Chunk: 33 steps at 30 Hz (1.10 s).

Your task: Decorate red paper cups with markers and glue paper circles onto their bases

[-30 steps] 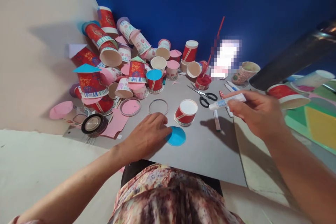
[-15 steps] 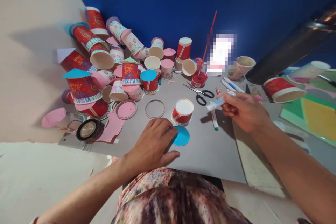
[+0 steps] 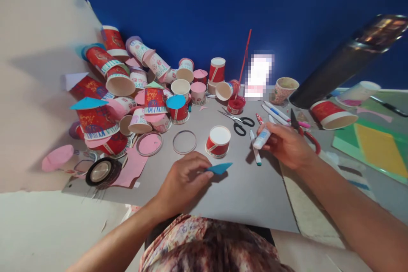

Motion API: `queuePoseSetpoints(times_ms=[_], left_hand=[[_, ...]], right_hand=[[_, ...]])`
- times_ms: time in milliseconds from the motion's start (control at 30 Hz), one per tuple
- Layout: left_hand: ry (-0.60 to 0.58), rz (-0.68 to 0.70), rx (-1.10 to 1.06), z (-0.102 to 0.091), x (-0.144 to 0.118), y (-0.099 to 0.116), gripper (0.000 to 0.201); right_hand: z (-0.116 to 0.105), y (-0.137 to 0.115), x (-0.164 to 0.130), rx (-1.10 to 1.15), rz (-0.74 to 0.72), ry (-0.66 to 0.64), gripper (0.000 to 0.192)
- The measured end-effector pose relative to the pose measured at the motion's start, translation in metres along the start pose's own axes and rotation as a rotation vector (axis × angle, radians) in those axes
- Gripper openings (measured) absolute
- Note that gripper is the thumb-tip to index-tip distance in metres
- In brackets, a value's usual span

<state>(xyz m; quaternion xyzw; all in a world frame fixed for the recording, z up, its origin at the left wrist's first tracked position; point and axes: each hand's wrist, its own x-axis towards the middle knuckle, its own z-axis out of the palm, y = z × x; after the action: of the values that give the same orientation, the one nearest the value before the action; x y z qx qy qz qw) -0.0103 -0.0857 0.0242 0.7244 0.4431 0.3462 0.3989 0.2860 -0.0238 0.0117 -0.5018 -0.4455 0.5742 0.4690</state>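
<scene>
Head view: blue paper disc (image 3: 219, 168), flat on the grey board (image 3: 248, 195) 0.5 s ago, is now lifted and tilted near the board's front edge, pinched in the left hand (image 3: 183, 180) fingertips, palm down. Right hand (image 3: 285, 144) has dropped lower, fingers closed around a small white tube (image 3: 262, 138), blue label unreadable. Upturned red cup (image 3: 218, 141) sits mid-board just behind the disc.

Left hand (image 3: 181, 178) pinched shut; right hand (image 3: 285, 144) seemingly curled closed.

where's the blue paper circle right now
In the head view the blue paper circle is pinched in the left hand, lifted edge-on over the grey board, just in front of the upside-down red cup.
</scene>
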Motion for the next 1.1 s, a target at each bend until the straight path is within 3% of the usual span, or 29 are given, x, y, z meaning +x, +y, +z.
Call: queuePoseSetpoints(times_ms=[133,267,433,667,867,1100], left_hand=[[0.015,-0.341,-0.42,-0.024,0.028,0.017,0.021],[-0.031,-0.423,-0.588,-0.03,0.056,0.024,0.035],[-0.081,-0.496,-0.627,-0.024,0.07,0.022,0.041],[-0.087,-0.481,-0.64,-0.022,0.074,0.013,0.04],[-0.025,-0.446,-0.58,-0.02,0.079,0.009,0.048],[0.061,-0.379,-0.516,-0.014,0.08,-0.003,0.042]], right_hand=[[0.008,-0.011,0.002,0.07,0.078,-0.09,0.03],[0.021,-0.025,0.004,0.12,0.116,-0.188,0.027],[0.035,-0.029,0.008,0.098,0.075,-0.306,0.033],[0.045,-0.021,0.007,-0.102,0.058,-0.355,0.035],[0.047,-0.017,0.013,-0.065,0.103,-0.347,0.035],[0.051,-0.009,0.023,0.004,0.191,-0.306,0.04]])
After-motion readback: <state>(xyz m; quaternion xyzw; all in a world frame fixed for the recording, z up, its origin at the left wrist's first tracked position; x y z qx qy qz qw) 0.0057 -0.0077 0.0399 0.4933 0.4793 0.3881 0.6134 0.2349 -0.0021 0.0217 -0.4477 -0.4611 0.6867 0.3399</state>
